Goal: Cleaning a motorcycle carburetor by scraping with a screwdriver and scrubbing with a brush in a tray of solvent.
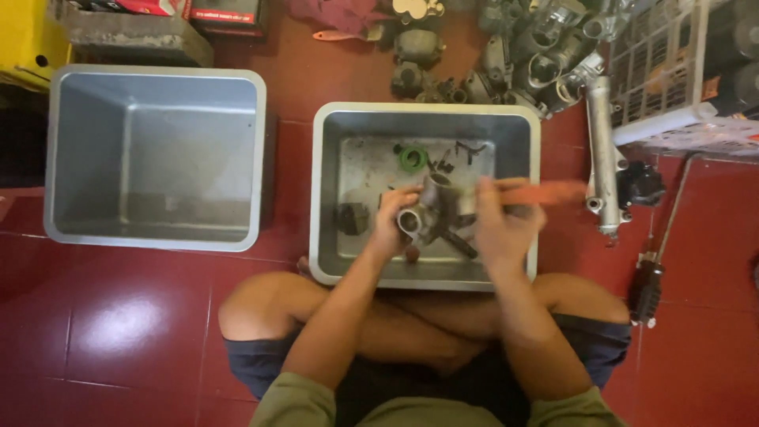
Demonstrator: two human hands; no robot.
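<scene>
I sit cross-legged on a red tiled floor over a grey metal tub [326, 198]. My left hand [393, 223] grips a grey metal engine part [427, 212] with round openings, held inside the tub. My right hand [500, 225] holds an orange-handled brush [545, 192], blurred by motion, its head against the part. A green ring [413, 158], a dark block [353, 218] and small black pieces lie on the tub's wet bottom.
A second grey tub [154, 154] stands to the left. A heap of metal engine parts [506, 59] lies behind the tub. A long metal tube [602, 154], a white wire rack [672, 71] and a dark-handled tool [648, 289] are on the right.
</scene>
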